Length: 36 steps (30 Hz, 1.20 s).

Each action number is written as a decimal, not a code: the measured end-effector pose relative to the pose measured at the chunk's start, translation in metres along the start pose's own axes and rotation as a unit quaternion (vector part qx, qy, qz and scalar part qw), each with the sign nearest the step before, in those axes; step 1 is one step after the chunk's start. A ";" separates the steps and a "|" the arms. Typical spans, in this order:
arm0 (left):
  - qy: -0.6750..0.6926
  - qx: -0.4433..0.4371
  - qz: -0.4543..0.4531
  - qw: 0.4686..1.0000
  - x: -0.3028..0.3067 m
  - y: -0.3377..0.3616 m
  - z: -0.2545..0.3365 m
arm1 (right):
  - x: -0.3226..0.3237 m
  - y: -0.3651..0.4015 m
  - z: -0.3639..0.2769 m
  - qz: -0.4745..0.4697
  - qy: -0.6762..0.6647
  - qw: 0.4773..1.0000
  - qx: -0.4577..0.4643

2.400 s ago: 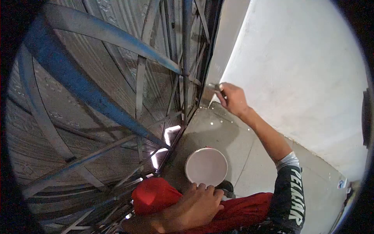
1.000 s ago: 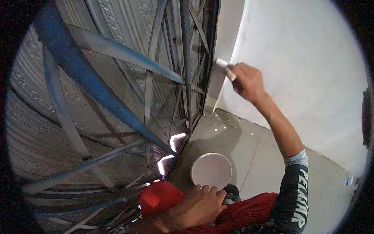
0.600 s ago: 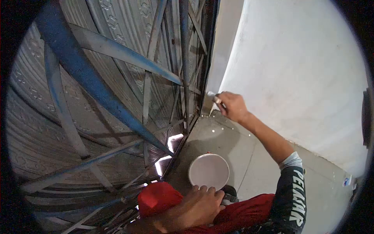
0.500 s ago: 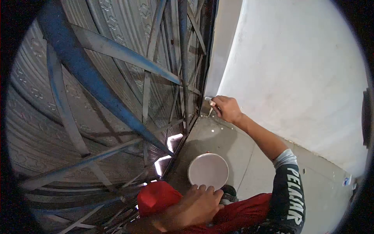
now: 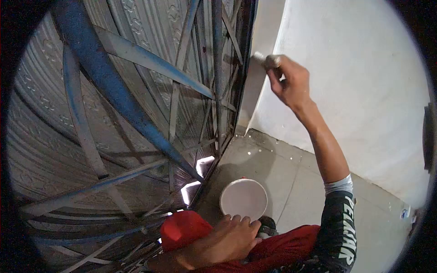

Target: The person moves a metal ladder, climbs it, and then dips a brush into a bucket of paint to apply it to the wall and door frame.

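My right hand (image 5: 291, 84) is closed round a paintbrush (image 5: 272, 61), raised beside the narrow strip of wall by the door frame. Its pale bristles point left at that strip, and part of the handle is hidden in my fist. Low in the view, my left hand (image 5: 234, 239) has its bent fingers over the near rim of a white bucket (image 5: 244, 181). The thumb lies apart, to the right, and the fingertips are mostly hidden. Inside, the bucket looks smooth and pale.
A metal door (image 5: 136, 113) with blue and grey bars fills the left side. The white wall (image 5: 355, 91) rises on the right. White spots dot the tiled floor (image 5: 291, 182). My red-clothed knee (image 5: 186, 230) and a dark shoe (image 5: 267, 226) are near the bucket.
My right hand has moved up with the paintbrush, from the floor corner to higher on the wall strip. My left hand and the bucket stay in place.
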<state>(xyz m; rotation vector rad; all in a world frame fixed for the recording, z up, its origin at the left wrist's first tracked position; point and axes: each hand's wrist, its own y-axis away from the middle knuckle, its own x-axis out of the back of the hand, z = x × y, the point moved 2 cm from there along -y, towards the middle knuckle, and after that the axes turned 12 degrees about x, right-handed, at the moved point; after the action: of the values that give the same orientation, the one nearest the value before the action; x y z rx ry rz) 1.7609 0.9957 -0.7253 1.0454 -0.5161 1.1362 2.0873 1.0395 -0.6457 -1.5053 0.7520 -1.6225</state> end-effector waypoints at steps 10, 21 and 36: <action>0.006 -0.019 0.031 0.999 0.006 0.002 0.000 | -0.036 0.075 -0.017 -0.080 -0.063 0.990 -0.096; 0.003 0.003 -0.001 1.000 -0.001 -0.002 0.001 | -0.018 0.044 0.010 -0.056 -0.059 0.990 -0.113; 0.002 -0.010 0.028 1.000 -0.001 -0.001 0.000 | 0.011 0.047 -0.022 -0.019 -0.046 0.997 -0.063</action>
<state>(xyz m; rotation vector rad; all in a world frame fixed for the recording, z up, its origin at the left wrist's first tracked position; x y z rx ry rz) 1.7614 0.9956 -0.7267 1.0162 -0.5561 1.1804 2.0721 1.0043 -0.6819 -1.6823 0.7914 -1.5469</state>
